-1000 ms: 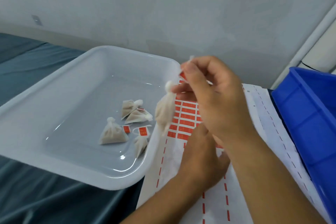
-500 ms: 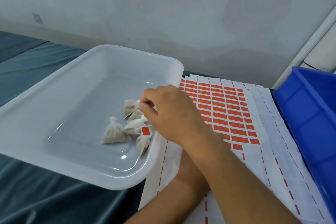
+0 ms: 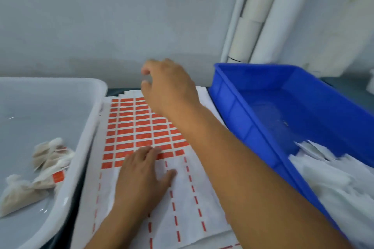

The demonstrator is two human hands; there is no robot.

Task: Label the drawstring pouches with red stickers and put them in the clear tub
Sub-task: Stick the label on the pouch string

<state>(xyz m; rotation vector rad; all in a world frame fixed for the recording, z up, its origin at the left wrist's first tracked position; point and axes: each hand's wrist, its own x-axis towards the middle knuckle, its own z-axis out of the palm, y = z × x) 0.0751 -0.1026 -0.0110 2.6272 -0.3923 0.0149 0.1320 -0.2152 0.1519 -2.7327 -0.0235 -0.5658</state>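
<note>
Left hand (image 3: 141, 176) presses flat on the sticker sheet (image 3: 139, 129); right hand (image 3: 168, 87) hovers loose, empty.

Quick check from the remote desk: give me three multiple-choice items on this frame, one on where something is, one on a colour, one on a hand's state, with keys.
1. Where do the labelled beige drawstring pouches lie?
A. In the clear plastic tub at the left
B. In the blue bin
C. On the sticker sheet

2. What colour is the plastic bin at the right?
A. Green
B. Blue
C. Yellow

3. What is the left hand doing?
A. Gripping a pouch
B. Lifting the tub
C. Resting flat on the white sheet of red rectangular stickers

Answers: 1 A, the pouches sit inside the tub's near right corner. 2 B, its walls are plainly blue. 3 C, its fingers lie straight on the sheet; the right hand hangs above the sheet's far edge, holding nothing.
</note>
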